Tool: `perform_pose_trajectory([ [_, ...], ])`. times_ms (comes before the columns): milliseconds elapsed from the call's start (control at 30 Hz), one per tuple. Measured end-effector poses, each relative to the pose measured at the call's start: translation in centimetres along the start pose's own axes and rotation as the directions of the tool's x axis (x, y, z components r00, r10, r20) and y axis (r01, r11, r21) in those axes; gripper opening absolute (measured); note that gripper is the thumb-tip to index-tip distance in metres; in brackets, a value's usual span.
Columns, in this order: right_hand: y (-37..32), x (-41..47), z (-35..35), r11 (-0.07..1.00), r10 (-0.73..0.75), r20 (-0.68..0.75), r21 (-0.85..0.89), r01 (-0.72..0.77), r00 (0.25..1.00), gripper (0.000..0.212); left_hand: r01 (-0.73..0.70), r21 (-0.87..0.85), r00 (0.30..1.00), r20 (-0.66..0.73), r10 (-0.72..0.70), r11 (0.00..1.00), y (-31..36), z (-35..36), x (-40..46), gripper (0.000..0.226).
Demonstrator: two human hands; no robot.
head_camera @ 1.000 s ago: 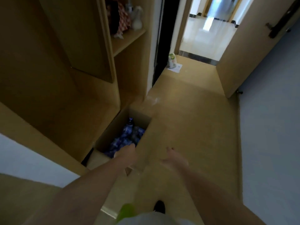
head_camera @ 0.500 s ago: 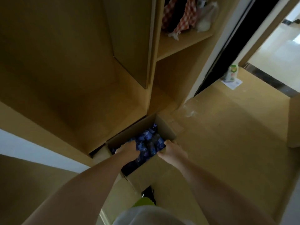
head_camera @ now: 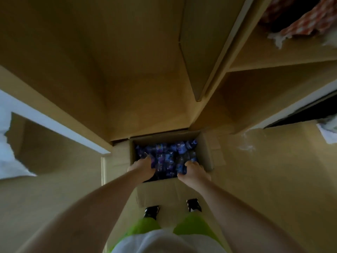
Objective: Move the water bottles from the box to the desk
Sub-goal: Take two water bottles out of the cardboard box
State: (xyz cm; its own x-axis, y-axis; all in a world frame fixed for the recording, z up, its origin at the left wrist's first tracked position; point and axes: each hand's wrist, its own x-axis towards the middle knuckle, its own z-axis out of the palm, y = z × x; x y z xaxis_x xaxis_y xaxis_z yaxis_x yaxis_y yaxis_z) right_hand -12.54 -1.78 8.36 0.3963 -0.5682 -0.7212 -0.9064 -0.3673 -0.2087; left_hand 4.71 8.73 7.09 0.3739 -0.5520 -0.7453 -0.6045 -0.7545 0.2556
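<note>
Brown cardboard is forming the box, which is sitting open on the wooden floor at the foot of a tall wooden cabinet. Inside it, the water bottles are lying packed together, their blue labels showing in the dim light; they are blurred, so a count is not possible. None of them is sitting outside the box.

The person is standing at the near side of the box and reaching down with both bare arms. The left hand is dipping into the left part of the box, its fingers curling down among the bottles; whether it is actually gripping one cannot be told. The right hand is resting at the near right corner, fingers bent over a bottle at the box's edge, and again a firm hold cannot be confirmed.

Two dark shoes are pointing at the box's near wall, with bright green trouser legs just behind them. On the shelf at the upper right, a red checked cloth is hanging over the edge. A white surface is running along the left.
</note>
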Motion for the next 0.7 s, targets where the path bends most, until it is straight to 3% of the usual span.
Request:
perform_pose_trajectory([
  [233, 4.3, 4.5, -0.1, 0.985, -0.118, 0.152, -0.106, 0.135, 0.981, 0.056, 0.22, -0.169, 0.974, -0.005, -0.224, 0.961, 2.6, 4.1, 1.6, 0.044],
  [500, 7.1, 12.6, 0.9, 0.969, -0.139, 0.197, -0.174, 0.174, 0.971, 0.049, 0.295, -0.325, 0.953, 0.036, -0.3, 0.899, 3.7, 10.2, 7.1, 0.046],
  [700, 5.8, 21.5, 6.5, 0.869, -0.322, 0.239, -0.309, 0.387, 0.916, 0.05, 0.34, -0.336, 0.938, 0.049, -0.344, 0.878, 0.8, 15.0, 15.6, 0.042],
])
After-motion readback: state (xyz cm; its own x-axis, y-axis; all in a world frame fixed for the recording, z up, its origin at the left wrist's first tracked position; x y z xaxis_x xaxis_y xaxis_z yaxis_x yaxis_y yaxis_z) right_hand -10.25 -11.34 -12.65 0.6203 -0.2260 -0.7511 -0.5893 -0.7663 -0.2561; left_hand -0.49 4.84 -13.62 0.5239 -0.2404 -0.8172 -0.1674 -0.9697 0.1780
